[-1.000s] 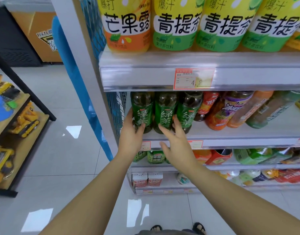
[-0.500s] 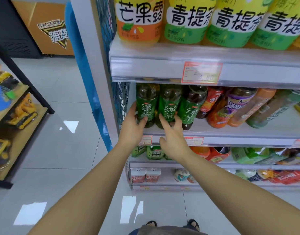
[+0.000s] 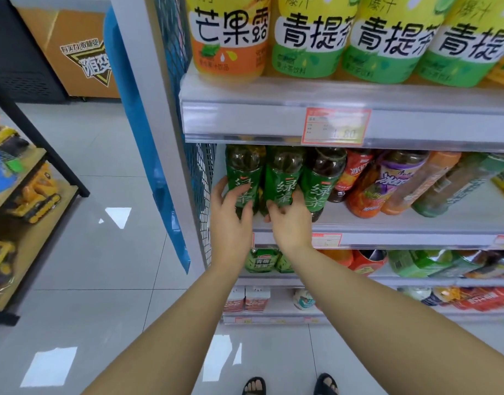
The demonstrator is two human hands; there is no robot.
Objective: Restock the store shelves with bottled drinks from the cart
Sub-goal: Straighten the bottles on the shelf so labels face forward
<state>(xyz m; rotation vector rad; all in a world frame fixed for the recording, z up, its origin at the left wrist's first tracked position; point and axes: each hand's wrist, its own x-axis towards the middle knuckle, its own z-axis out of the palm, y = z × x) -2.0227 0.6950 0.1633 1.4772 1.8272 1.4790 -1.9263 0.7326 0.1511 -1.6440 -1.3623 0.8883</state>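
Three green-labelled tea bottles stand side by side at the left end of the middle shelf (image 3: 387,223). My left hand (image 3: 231,215) grips the lower part of the leftmost bottle (image 3: 243,181), thumb across its front. My right hand (image 3: 288,220) curls its fingers round the base of the middle bottle (image 3: 285,181). The third green bottle (image 3: 320,186) stands untouched just right of my right hand. No cart is in view.
Large yellow-green juice bottles (image 3: 310,38) fill the shelf above, behind a price rail (image 3: 335,125). Tilted orange and purple bottles (image 3: 387,183) crowd the middle shelf to the right. Lower shelves hold cans and cartons. A wooden toy rack (image 3: 19,201) stands left across the tiled floor.
My right hand moved left from the third bottle to the middle one and curled round its base. My left hand stayed on the leftmost bottle. The view shifted down.
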